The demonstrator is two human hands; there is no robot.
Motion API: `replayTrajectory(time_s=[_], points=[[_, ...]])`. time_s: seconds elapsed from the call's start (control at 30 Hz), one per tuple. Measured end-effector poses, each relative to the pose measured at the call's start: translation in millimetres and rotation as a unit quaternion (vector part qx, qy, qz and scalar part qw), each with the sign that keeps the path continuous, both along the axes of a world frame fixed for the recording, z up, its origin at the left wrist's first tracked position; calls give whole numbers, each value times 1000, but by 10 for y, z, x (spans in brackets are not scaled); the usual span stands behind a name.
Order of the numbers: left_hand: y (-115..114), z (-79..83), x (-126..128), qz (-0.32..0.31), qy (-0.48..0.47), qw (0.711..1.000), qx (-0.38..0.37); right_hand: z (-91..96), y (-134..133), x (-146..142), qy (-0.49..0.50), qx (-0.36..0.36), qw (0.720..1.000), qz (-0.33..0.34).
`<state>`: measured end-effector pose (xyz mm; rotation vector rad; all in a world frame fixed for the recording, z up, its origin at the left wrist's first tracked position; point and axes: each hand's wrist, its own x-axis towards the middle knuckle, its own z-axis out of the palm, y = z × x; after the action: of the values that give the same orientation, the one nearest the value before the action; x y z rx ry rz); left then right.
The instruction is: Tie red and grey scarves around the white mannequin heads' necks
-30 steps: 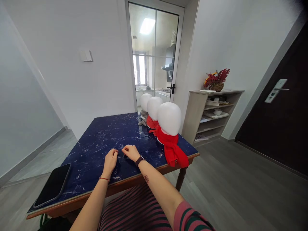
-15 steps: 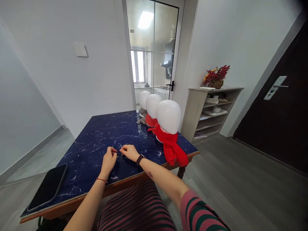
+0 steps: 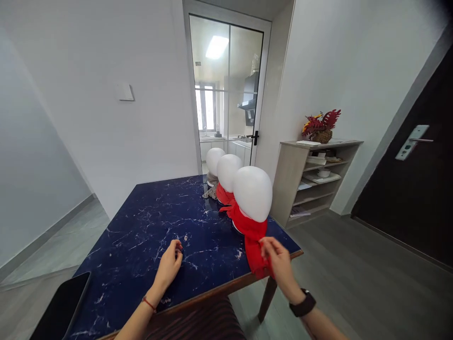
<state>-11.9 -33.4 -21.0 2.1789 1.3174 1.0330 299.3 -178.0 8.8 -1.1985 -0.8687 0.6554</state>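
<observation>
Fingers (image 3: 269,242) on the right hand (image 3: 282,267) are bunched toward the thumb, barely parted if at all, and overlap the red scarf (image 3: 252,245) from this angle. Can't tell if they've got any cloth pinched or are just in front of it. Left hand (image 3: 167,269) is half curled with a small gap, nothing visible in it, low over the desk (image 3: 148,226) near its close edge.

Taking 12 as straight away from the wearer, the scarf's out at about 1 o'clock, at the desk's right side, bunched round the base of the front head (image 3: 253,192). Middle head (image 3: 228,172) and back head (image 3: 215,161) trail off toward 11 from there. Phone (image 3: 60,304) is over at 9 or so.

What could go wrong, imo: the front head looks top-heavy and sits close to the edge, so a hard tug on the cloth could tip it or drag it off. A knuckle bumping it might nudge it into the middle one, since they're packed tight (touching or not, can't say).

As for direction, the scarf's long tail runs from the neck toward 5 o'clock, down past the desk's rim. A short end pokes out toward 10.
</observation>
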Motion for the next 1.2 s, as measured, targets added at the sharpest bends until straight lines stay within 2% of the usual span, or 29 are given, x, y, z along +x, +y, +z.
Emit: replayTrajectory(time_s=[0.07, 0.13, 0.2, 0.33, 0.47, 0.6, 0.73, 0.87, 1.0, 1.1, 1.2], points=[[66, -1, 201, -20, -8, 1000, -7, -20, 130, 451, -11, 10, 994, -109], [130, -13, 462, -47, -16, 999, -10, -96, 347, 776, -30, 3, 987, -157], [174, -38, 759, -76, -27, 997, -12, -203, 600, 967, -51, -14, 982, -179], [197, -90, 1341, -119, -58, 990, -45, -389, 1023, 1074, -71, -58, 964, -251], [179, -113, 1715, -157, -94, 982, -51, -491, 1150, 1075, -109, -79, 949, -284], [134, -100, 1792, -158, -74, 983, -55, -563, 1116, 1093, -154, -96, 952, -246], [65, -57, 1736, -199, -26, 979, -39, -595, 1123, 1079, -173, -76, 963, -193], [51, -52, 1716, -211, -36, 976, -47, -585, 1139, 1037, -176, -62, 969, -159], [159, -75, 1786, -202, -60, 974, -88, -576, 1129, 1005, -180, -65, 973, -128], [278, -57, 1894, -218, -70, 966, -119, -588, 1124, 996, -169, -66, 977, -116], [333, -33, 1987, -223, -71, 965, -120, -608, 1132, 1005, -158, -58, 980, -110]])
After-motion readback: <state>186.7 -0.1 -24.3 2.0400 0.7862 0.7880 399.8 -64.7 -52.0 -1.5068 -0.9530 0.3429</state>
